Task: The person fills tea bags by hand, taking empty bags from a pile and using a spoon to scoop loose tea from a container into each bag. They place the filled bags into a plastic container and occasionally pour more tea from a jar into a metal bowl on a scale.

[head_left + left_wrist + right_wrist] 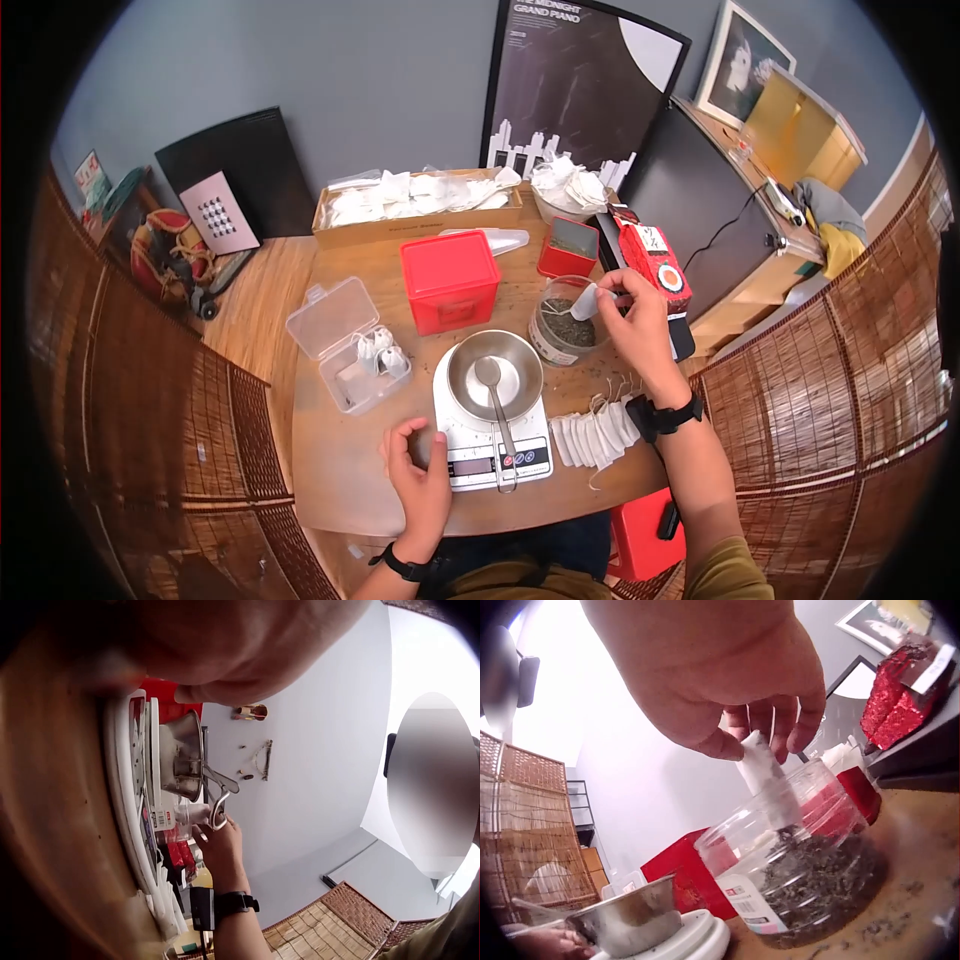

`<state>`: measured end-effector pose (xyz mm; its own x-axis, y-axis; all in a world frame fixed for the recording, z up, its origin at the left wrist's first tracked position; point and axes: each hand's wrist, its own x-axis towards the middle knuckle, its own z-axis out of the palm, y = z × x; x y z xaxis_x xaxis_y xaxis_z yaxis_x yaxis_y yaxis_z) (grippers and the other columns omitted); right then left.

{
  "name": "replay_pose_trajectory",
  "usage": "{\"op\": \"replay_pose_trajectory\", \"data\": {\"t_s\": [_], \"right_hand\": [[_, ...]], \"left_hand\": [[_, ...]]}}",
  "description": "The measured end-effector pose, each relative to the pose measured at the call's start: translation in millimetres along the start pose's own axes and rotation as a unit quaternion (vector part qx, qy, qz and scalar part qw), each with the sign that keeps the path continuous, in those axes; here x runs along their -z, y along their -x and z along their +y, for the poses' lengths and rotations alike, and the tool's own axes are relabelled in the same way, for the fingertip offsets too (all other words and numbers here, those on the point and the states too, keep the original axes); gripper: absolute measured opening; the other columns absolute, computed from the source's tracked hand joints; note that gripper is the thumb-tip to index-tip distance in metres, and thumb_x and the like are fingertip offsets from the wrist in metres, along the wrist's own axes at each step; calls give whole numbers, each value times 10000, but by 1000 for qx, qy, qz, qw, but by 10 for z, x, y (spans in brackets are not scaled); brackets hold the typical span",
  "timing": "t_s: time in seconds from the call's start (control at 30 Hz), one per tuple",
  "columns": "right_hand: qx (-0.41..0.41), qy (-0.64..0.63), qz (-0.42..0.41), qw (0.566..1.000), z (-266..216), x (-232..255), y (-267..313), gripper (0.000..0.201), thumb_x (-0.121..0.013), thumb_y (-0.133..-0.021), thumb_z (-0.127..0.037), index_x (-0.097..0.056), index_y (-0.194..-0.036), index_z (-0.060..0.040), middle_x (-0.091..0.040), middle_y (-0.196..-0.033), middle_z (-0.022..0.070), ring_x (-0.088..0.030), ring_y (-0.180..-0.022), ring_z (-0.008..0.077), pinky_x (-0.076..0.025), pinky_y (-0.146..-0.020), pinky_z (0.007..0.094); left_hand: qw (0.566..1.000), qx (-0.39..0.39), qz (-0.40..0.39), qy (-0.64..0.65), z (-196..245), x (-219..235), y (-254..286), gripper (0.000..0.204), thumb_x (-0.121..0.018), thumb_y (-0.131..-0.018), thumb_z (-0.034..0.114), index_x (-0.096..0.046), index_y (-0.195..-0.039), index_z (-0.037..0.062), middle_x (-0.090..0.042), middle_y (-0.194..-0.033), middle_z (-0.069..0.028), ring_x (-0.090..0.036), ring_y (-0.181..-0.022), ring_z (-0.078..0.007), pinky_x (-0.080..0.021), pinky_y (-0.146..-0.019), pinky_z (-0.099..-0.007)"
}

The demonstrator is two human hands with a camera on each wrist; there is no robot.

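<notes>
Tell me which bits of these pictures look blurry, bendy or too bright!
Head view: dark rounded corners, and the woven screens curve at the sides; left wrist view: everything is turned sideways, the left hand is big and soft up top, and the right side is washed-out white; right wrist view: white glare at upper left, but the jar looks clearer.

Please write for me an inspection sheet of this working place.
Surface: wooden table, dark crumbs beside the jar
Job's things: jar of dried leaves; scale bearing bowl and spoon; row of white pouches
Clutter: closed red box, open clear case, cardboard tray of white material
Hands: right hand pinches a white pouch at the jar; left hand beside the scale, holding nothing
Cables: black cable near the cabinet
Surroundings: woven screens, framed poster
</notes>
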<state>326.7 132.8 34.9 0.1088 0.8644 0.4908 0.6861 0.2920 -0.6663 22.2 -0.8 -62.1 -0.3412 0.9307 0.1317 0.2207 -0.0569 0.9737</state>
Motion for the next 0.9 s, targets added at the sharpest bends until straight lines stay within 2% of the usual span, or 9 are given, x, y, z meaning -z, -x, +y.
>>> {"op": "replay_pose_trajectory", "data": {"t_s": [0.2, 0.27, 0.33, 0.4, 0.5, 0.73, 0.8, 0.87, 0.9], "right_hand": [[-23, 4, 17, 1000, -36, -23, -3, 98, -733, -966, -62, -709, -1032, 6, -757, -984, 111, -693, -792, 222, -547, -719, 342], [15, -26, 56, 998, -20, -48, -9, 104, -734, -966, -60, -704, -1042, 5, -767, -989, 108, -698, -791, 213, -540, -695, 334], [-22, -19, 5, 1000, -26, -33, 12, 94, -722, -975, -46, -695, -1050, 4, -778, -1011, 107, -714, -806, 208, -547, -685, 321], [19, -48, 66, 996, -8, -78, 4, 83, -710, -991, -41, -691, -1058, 4, -789, -1050, 110, -730, -828, 201, -566, -697, 316], [-20, -49, 6, 999, 28, -19, -10, 77, -704, -1003, -44, -688, -1063, 4, -794, -1094, 119, -742, -857, 205, -587, -729, 326], [32, -66, 49, 996, 61, -10, -58, 95, -708, -997, -45, -696, -1076, 7, -797, -1068, 115, -758, -849, 209, -596, -727, 325], [-3, -79, -39, 996, 102, 32, -68, 100, -710, -995, -43, -702, -1078, 12, -798, -1064, 112, -759, -834, 207, -598, -720, 325], [-17, -88, -42, 995, 115, 0, -48, 96, -711, -998, -43, -705, -1073, 17, -798, -1068, 112, -761, -829, 210, -599, -715, 326], [22, -86, 9, 996, 88, -2, -51, 97, -712, -997, -41, -704, -1073, 19, -798, -1066, 115, -758, -801, 212, -597, -702, 327]], "left_hand": [[1000, -3, -21, -15, 30, 3, -15, 239, -748, -966, 50, -672, -1190, 15, -655, -1168, -126, -552, -1181, -291, -422, -1075, -391], [1000, -5, -25, -15, 9, 6, -13, 241, -746, -966, 49, -670, -1192, 16, -657, -1170, -126, -551, -1184, -291, -420, -1077, -391], [1000, -5, -24, -13, -12, 6, 7, 243, -743, -966, 49, -669, -1195, 16, -659, -1173, -126, -550, -1186, -290, -418, -1078, -391], [1000, -2, -19, -11, -24, 0, 5, 243, -737, -970, 52, -666, -1201, 17, -660, -1180, -126, -547, -1192, -289, -416, -1081, -390], [1000, 8, -6, -9, -6, -16, 26, 240, -731, -976, 54, -662, -1202, 15, -661, -1178, -120, -546, -1192, -283, -415, -1081, -388], [999, 28, 20, 7, -58, -63, 37, 240, -732, -986, 65, -661, -1210, 14, -651, -1190, -109, -538, -1191, -255, -415, -1082, -370], [999, 35, 23, 24, -115, -58, 42, 247, -740, -988, 72, -666, -1217, 16, -641, -1201, -101, -539, -1186, -238, -418, -1080, -356], [998, 47, 25, 41, -142, -57, 41, 249, -742, -989, 71, -667, -1220, 16, -637, -1203, -98, -541, -1185, -229, -419, -1080, -353], [996, 60, 26, 66, -151, -64, 34, 251, -744, -990, 70, -667, -1223, 17, -633, -1206, -95, -542, -1184, -220, -421, -1079, -349]]}}
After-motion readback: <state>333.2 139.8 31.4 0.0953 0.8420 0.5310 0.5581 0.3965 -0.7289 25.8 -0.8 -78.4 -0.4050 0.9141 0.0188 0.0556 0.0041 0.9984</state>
